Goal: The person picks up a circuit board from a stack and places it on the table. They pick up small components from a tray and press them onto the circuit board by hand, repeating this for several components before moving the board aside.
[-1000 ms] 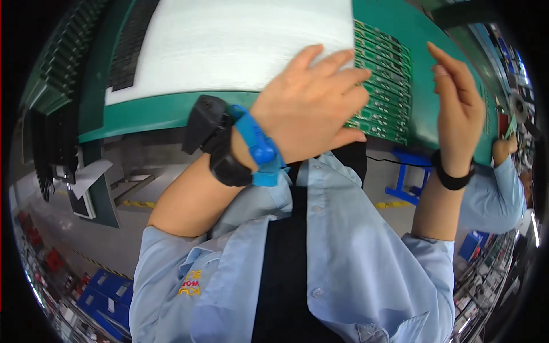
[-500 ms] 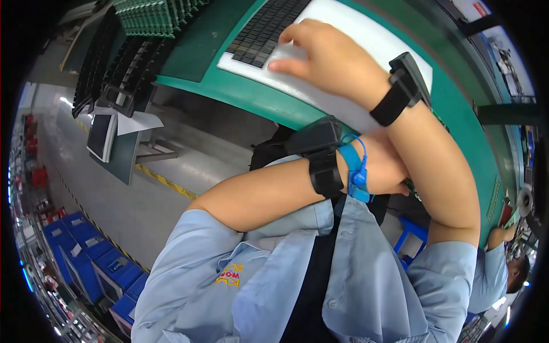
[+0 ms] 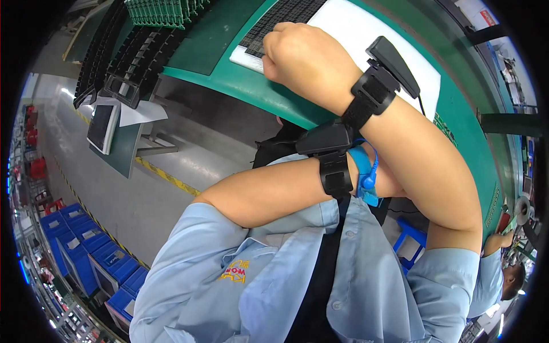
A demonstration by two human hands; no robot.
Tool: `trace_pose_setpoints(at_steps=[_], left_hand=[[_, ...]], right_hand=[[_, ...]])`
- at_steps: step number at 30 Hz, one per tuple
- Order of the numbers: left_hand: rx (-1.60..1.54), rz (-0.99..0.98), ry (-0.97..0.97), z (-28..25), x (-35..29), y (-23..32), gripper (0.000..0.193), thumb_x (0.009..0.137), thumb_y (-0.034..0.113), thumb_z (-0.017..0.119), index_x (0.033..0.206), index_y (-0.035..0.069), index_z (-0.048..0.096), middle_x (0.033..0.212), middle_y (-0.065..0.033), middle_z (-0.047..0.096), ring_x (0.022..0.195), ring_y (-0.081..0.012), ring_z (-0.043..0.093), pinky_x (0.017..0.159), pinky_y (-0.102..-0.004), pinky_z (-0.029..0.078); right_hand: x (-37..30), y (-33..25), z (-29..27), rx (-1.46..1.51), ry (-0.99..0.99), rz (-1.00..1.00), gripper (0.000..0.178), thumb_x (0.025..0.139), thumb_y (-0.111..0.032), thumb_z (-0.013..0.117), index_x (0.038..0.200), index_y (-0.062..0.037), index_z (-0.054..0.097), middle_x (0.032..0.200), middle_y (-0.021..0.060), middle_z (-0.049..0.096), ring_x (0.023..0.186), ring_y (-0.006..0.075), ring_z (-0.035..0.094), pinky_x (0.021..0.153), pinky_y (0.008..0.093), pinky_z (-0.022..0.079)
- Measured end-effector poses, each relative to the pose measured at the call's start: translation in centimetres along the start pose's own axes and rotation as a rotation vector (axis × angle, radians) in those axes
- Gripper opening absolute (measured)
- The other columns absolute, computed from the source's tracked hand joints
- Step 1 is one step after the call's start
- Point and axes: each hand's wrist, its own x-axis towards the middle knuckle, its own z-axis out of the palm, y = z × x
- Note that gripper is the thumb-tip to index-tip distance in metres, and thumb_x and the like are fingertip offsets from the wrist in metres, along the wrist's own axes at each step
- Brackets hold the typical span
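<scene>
My right hand (image 3: 306, 60) reaches across to the left over a white foam slab (image 3: 394, 43). Its fingers are curled into a fist, and what they hold, if anything, is hidden. Rows of small black pieces (image 3: 280, 23) fill the slab's far left part, just beyond the knuckles. My left hand (image 3: 389, 180) lies beneath the right forearm; its fingers are hidden. A blue wrist strap (image 3: 366, 174) with a cord circles the left wrist. Black strapped devices sit on the left wrist (image 3: 329, 140) and the right wrist (image 3: 374, 88). Part of a green circuit board (image 3: 445, 130) shows beyond the right forearm.
The slab lies on a green bench (image 3: 240, 88). Upright green boards (image 3: 166, 11) stand in black racks (image 3: 134, 63) at the far left. A tablet-like device (image 3: 103, 128) rests on a side table. Blue bins (image 3: 94, 246) line the floor left; a co-worker (image 3: 492, 274) sits right.
My right hand has moved slightly left and toward me, off the black pieces. Its thumb and fingers, apart before, have curled in. The left arm has shifted slightly right.
</scene>
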Motion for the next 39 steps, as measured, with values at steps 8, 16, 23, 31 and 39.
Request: trace_pose_setpoints(at_steps=[8, 16, 23, 31, 39], left_hand=[[0.073, 0.013, -0.032, 0.7, 0.0, -0.6, 0.048, 0.101, 0.036, 0.038, 0.140, 0.008, 0.041, 0.147, -0.0095, 0.044, 0.133, -0.0259, 0.042, 0.112, -0.0418, 0.031], [0.300, 0.073, 0.015, 1.5, 0.0, -1.2, 0.044, 0.102, 0.031, 0.034, 0.140, 0.011, 0.042, 0.146, -0.0083, 0.045, 0.133, -0.0245, 0.042, 0.111, -0.0397, 0.032], [0.095, 0.019, 0.038, 0.6, 0.0, -0.2, 0.042, 0.100, 0.031, 0.039, 0.136, 0.013, 0.049, 0.141, -0.0098, 0.051, 0.130, -0.0272, 0.045, 0.109, -0.0410, 0.035], [0.488, 0.089, -0.053, -3.1, 1.2, 2.6, 0.049, 0.077, 0.042, 0.070, 0.113, 0.009, 0.065, 0.128, -0.0106, 0.059, 0.127, -0.0302, 0.048, 0.106, -0.0466, 0.035], [0.612, 0.075, -0.032, -2.5, 1.2, 2.8, 0.046, 0.075, 0.043, 0.074, 0.106, 0.010, 0.065, 0.128, -0.0055, 0.059, 0.128, -0.0265, 0.047, 0.109, -0.0472, 0.033]], right_hand=[[-0.5, -0.4, 0.5, -0.051, -0.017, -0.014, 0.012, 0.080, -0.012, 0.063, 0.077, 0.0001, 0.065, 0.081, 0.0159, 0.063, 0.081, 0.0338, 0.064, 0.074, 0.0414, 0.053], [-0.3, 0.3, 0.3, 0.070, -0.144, 0.092, 0.011, 0.080, -0.011, 0.062, 0.077, -0.0007, 0.065, 0.081, 0.0164, 0.063, 0.081, 0.0344, 0.064, 0.075, 0.0413, 0.053], [-0.2, -0.2, 0.0, 0.008, -0.111, 0.013, 0.013, 0.077, -0.011, 0.064, 0.081, 0.0003, 0.067, 0.084, 0.0171, 0.066, 0.078, 0.0341, 0.065, 0.073, 0.0402, 0.054], [-4.1, 1.0, -11.3, 0.132, 0.039, 0.221, 0.012, 0.079, -0.009, 0.065, 0.082, 0.0030, 0.067, 0.078, 0.0185, 0.066, 0.071, 0.0280, 0.066, 0.069, 0.0325, 0.054], [-23.6, 4.7, -17.1, 0.050, 0.010, 0.748, 0.010, 0.086, -0.003, 0.063, 0.095, 0.0003, 0.062, 0.085, 0.0039, 0.062, 0.077, 0.0105, 0.057, 0.070, 0.0246, 0.047]])
